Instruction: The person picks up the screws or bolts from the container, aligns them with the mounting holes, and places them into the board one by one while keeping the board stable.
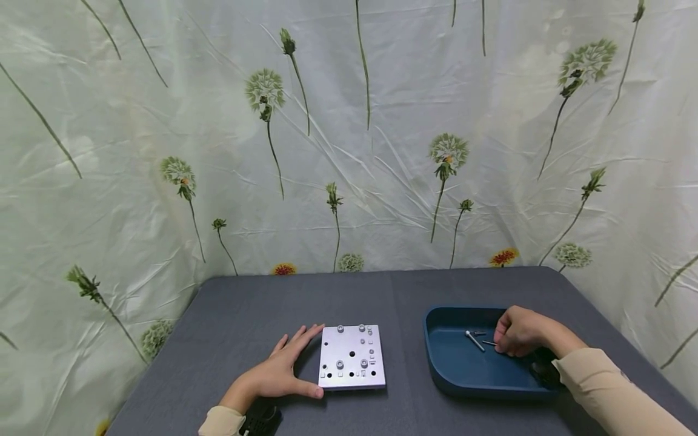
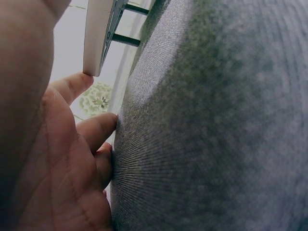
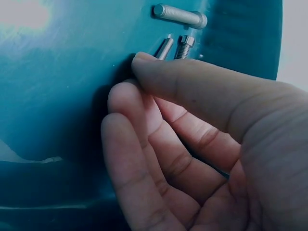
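Observation:
A silver metal plate point(image 1: 340, 346) with holes and several socket-head screws in its face sits in front of me. Spread wide, my left hand point(image 1: 278, 370) has its thumb and index fingertips at the plate's left corners; in the left wrist view an index finger point(image 2: 74, 86) meets the plate's edge point(image 2: 94, 38). My right hand point(image 1: 520, 333) is inside the blue tray point(image 1: 463, 387), thumb and fingertips pinched together on a thin metal pin point(image 3: 166, 48) that pokes out past them. Close by lie a big bolt point(image 3: 178, 15) and a small socket-head screw point(image 3: 185, 45).
Grey cloth covers the table point(image 1: 262, 306), with the tray at the right of the plate. Dark posts point(image 2: 126, 39) show beneath the plate in the left wrist view. Behind the table hangs a white curtain point(image 1: 382, 200) with dandelion prints.

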Demonstrator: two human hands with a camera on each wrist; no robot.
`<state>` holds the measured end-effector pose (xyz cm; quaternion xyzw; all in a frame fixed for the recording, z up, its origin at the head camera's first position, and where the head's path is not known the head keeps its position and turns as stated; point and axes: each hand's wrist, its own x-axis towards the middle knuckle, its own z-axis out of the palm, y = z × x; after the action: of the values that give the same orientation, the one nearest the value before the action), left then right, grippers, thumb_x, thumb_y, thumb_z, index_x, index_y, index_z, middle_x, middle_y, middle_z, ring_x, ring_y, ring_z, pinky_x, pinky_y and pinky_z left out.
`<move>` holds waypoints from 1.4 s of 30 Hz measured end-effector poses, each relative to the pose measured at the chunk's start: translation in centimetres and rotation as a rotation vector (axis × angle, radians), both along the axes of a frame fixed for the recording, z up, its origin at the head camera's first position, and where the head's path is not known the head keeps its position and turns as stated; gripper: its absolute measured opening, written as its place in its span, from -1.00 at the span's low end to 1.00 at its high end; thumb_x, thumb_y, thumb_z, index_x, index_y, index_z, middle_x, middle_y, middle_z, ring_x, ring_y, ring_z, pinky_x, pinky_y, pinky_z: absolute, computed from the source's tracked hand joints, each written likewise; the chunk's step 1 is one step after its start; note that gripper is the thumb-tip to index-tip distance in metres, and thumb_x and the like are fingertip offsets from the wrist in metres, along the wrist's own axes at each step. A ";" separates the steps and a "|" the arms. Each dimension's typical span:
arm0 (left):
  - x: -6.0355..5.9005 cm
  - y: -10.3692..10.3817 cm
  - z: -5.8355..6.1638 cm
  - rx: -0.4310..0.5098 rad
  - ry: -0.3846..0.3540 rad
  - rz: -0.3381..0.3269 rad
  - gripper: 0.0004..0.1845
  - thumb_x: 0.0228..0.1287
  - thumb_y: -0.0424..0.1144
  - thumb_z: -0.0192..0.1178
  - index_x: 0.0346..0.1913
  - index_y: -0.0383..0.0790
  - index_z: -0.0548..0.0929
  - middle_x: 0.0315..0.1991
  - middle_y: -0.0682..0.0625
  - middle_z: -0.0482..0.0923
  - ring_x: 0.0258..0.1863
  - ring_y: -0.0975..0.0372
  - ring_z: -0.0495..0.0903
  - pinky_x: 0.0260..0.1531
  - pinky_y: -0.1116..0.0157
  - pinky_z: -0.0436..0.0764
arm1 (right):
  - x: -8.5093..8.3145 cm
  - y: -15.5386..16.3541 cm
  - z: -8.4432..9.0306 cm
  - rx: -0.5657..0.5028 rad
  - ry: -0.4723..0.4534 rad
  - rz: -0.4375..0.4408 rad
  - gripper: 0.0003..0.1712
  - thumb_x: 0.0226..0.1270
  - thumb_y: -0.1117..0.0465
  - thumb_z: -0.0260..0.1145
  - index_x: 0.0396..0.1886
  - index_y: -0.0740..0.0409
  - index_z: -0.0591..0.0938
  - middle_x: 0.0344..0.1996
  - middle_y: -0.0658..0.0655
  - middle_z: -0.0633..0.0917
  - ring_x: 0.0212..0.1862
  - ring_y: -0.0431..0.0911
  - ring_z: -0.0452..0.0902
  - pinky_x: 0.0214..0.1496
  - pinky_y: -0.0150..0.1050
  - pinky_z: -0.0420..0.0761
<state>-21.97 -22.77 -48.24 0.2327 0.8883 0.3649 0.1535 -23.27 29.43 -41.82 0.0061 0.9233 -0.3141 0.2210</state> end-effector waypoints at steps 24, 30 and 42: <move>-0.1 0.0 -0.1 0.006 0.016 -0.013 0.30 0.06 0.16 0.67 0.76 0.02 0.08 0.76 -0.25 0.00 0.76 -0.29 -0.20 0.55 -0.53 -0.34 | 0.8 0.4 0.3 0.001 -0.043 0.021 -0.62 0.40 0.36 0.34 -0.65 0.07 0.55 -0.64 -0.01 0.58 -0.53 -0.21 0.49 -0.43 -0.40 0.54; -0.2 0.0 -0.2 0.004 0.014 -0.015 0.30 0.06 0.17 0.67 0.76 0.02 0.08 0.76 -0.24 0.00 0.76 -0.28 -0.21 0.56 -0.52 -0.34 | 0.7 1.1 0.6 -0.058 -0.038 0.018 -0.79 0.36 0.38 0.32 -0.51 0.17 0.66 -0.59 0.03 0.64 -0.48 -0.18 0.55 -0.37 -0.33 0.66; -0.1 0.0 -0.2 -0.007 0.010 -0.006 0.31 0.05 0.18 0.67 0.77 0.04 0.07 0.77 -0.23 -0.01 0.76 -0.29 -0.21 0.56 -0.52 -0.34 | 0.1 2.2 1.7 -0.194 -0.019 0.101 -0.82 0.44 0.35 0.28 -0.31 0.35 0.75 -0.53 0.01 0.67 -0.41 -0.19 0.57 -0.33 -0.35 0.69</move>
<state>-22.08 -22.82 -48.40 0.2364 0.8898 0.3601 0.1509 -23.21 31.59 -40.16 -0.0589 0.8856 -0.3903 0.2449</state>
